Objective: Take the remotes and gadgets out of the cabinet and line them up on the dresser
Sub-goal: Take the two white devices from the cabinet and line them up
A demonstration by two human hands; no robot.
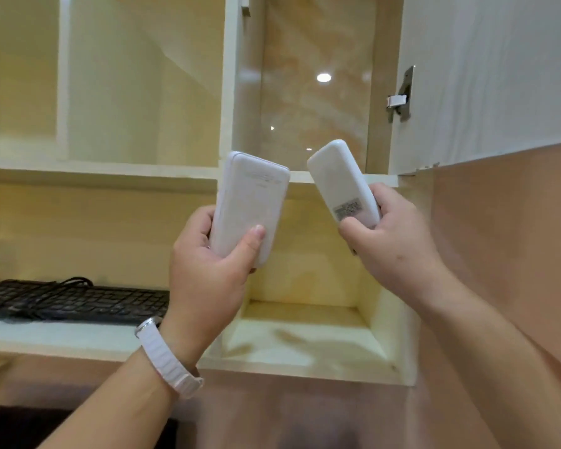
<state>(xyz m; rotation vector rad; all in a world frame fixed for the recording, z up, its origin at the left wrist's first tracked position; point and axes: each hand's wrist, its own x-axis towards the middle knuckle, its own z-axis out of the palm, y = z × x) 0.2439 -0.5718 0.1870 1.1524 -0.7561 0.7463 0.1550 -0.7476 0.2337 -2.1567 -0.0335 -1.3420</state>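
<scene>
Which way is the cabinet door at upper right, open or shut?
Open: the door swings outward, its hinge exposed, and the compartment behind it shows.

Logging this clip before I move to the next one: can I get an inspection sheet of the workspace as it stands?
Surface: dresser not in view; cabinet shelf pale and glossy.
Job's things: flat white gadget and white remote, both out of the cabinet and tilted, apart from each other.
Clutter: black keyboard on the lower shelf at left.
Grips: left hand shut on the gadget; right hand shut on the remote; white watch band on the left wrist.
Cables: black cable lying over the keyboard.
Surroundings: cabinet door open at right, metal hinge showing.
</scene>
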